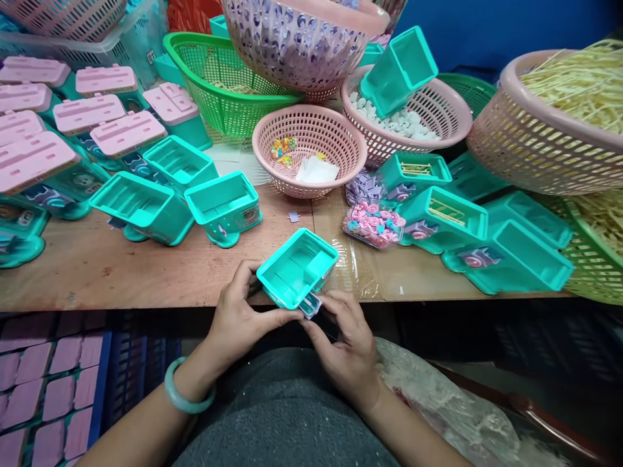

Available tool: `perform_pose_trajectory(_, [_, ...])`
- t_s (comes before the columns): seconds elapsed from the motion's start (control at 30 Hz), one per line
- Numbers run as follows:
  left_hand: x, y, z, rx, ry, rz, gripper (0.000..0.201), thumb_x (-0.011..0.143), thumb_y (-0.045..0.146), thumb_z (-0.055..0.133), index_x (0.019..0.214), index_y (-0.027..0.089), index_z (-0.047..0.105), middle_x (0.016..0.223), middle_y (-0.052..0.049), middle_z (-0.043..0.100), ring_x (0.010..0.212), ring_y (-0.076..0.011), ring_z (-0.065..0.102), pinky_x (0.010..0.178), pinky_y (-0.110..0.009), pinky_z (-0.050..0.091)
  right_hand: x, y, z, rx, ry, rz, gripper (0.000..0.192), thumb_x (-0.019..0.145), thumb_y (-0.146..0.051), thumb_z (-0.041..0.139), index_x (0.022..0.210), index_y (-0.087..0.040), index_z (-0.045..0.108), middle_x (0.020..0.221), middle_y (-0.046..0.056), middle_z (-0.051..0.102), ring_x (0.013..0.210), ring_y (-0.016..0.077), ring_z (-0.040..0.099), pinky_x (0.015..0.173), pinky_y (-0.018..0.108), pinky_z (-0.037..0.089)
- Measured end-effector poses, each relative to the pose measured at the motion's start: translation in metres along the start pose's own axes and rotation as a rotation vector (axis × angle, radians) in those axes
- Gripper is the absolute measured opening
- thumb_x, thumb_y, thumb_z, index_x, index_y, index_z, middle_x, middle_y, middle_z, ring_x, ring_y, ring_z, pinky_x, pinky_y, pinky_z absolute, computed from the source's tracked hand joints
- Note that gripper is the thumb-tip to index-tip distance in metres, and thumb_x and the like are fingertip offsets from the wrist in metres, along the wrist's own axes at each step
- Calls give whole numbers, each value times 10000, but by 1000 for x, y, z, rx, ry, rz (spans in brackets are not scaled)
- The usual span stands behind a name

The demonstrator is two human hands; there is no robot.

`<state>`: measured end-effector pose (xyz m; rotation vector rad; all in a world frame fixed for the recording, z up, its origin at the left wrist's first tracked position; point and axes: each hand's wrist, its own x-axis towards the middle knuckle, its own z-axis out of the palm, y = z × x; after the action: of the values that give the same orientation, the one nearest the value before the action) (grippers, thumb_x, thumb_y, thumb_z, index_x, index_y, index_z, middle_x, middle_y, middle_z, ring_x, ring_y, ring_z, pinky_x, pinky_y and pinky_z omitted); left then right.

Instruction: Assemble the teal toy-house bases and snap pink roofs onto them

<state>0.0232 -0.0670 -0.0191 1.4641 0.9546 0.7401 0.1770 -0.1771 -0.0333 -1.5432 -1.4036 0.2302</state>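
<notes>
A teal plastic toy box (pixel 296 267), open side up, is held at the near edge of the wooden table (pixel 97 272). My left hand (pixel 238 311) grips its left underside. My right hand (pixel 343 337) presses a small pale sticker-like piece (pixel 311 305) against the box's lower front corner. A green bangle (pixel 185 395) sits on my left wrist.
Several open teal boxes (pixel 224 207) and pink-lidded ones (pixel 87 113) fill the left. More teal boxes (pixel 516 259) lie right. Pink baskets (pixel 309 149) hold small parts; bags of pink and purple pieces (pixel 372 224) lie mid-table. A crate of pink lids (pixel 48 389) stands lower left.
</notes>
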Motion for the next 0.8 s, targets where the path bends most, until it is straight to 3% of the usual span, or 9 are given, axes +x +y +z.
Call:
perform_pose_trajectory(0.13, [-1, -2, -1, 87, 6, 55, 595, 600, 378, 960, 1009, 235, 553, 910, 5, 710, 849, -188, 704, 758, -313, 574, 1, -2, -3, -74, -46, -51, 308, 911, -112, 667, 1208, -186, 631, 1049, 96, 666, 987, 222, 667, 880, 356, 585])
perform_pose_trajectory(0.53, [-5, -8, 1, 225, 23, 85, 609, 634, 439, 934, 1051, 237, 538, 913, 6, 709, 812, -192, 701, 745, -318, 567, -3, 0, -2, -35, -86, 11, 277, 935, -133, 616, 1205, -193, 611, 1062, 106, 640, 1005, 246, 653, 880, 393, 589])
perform_pose_trajectory(0.7, [-3, -6, 1, 296, 46, 150, 598, 641, 458, 922, 1045, 236, 542, 896, 17, 700, 780, -182, 694, 719, -299, 549, 3, 5, -5, -180, -206, -4, 162, 979, -171, 559, 1130, -177, 616, 1038, 121, 644, 993, 269, 638, 866, 429, 585])
perform_pose_trajectory(0.8, [-4, -7, 1, 381, 74, 202, 621, 646, 434, 917, 1109, 237, 554, 984, -8, 703, 873, -212, 703, 790, -330, 552, 6, 13, -12, -258, -269, -61, 125, 978, -251, 611, 1077, -174, 617, 1037, 123, 652, 967, 280, 630, 826, 457, 592])
